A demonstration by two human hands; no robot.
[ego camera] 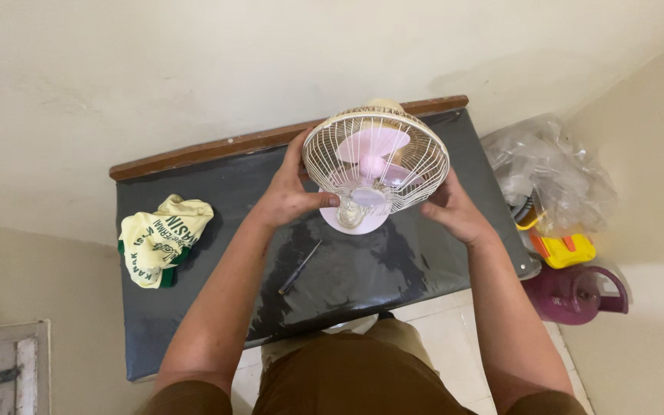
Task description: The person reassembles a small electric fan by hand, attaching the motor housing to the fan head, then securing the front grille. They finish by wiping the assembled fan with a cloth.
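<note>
Head view, looking down. Fan (376, 165) sits at upper centre of frame, on the far part of the dark tabletop (194, 307), close to the wooden strip along the wall edge. Cream wire cage, pink blades inside, pale round base toward the person.

Left hand (290, 196): closed on the cage's left rim, thumb reaching in toward the hub at the front. Right hand (455, 209): curled against the cage's lower right side, fingers partly hidden behind the wires; contact looks firm, but how far it closes I cannot tell.

Handling, judged: small fan, likely light, top-heavy on its base. Cage wires are thin and will flex or bend under a squeeze; blades are brittle plastic. Better hold points are the outer rim ring and the base, not the middle wires.

Surroundings: screwdriver (300, 267) lies loose at centre, just below the fan. Yellow-green cloth (164, 238) at left, well apart. Open tabletop lies to lower left and lower centre. Right edge is crowded: plastic bag (547, 173), yellow item, purple jug (574, 293) just beyond the edge. Wall is tight behind the fan.
</note>
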